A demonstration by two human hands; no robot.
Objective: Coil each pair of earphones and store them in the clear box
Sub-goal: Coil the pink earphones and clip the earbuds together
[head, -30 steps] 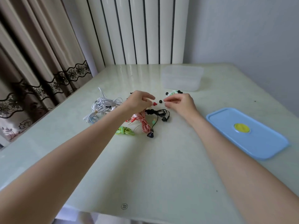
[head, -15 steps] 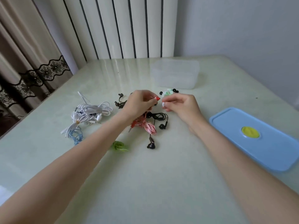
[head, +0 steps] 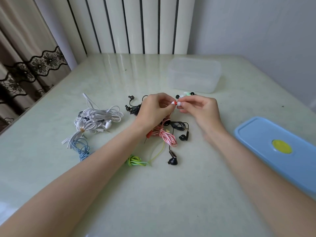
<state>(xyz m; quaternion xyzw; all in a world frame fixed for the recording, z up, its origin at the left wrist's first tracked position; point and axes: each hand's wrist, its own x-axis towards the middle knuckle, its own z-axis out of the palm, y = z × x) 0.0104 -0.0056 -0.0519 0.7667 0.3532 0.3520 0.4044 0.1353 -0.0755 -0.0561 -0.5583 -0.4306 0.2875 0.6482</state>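
Note:
My left hand (head: pixel 154 108) and my right hand (head: pixel 199 109) meet above the pile, each pinching a red-and-white earbud (head: pixel 176 103) between thumb and fingertips. The striped red-and-white cord (head: pixel 166 136) hangs from them down to the table. Around it lie black earphones (head: pixel 179 127), a white bundle (head: pixel 97 119), a blue cord (head: pixel 83 149), a green cord (head: pixel 136 161) and another black pair (head: pixel 132 106). The clear box (head: pixel 194 75) stands open just behind my hands; nothing shows inside it.
The blue lid (head: pixel 277 151) with a yellow disc lies on the right of the pale green table (head: pixel 153 194). A mint and black earphone (head: pixel 185 94) sits by the box. A radiator and curtain stand behind the table's far edge.
Both hands have closed together around the red-and-white earbuds and lifted them slightly. The camera has shifted right, so the pile sits further left in view.

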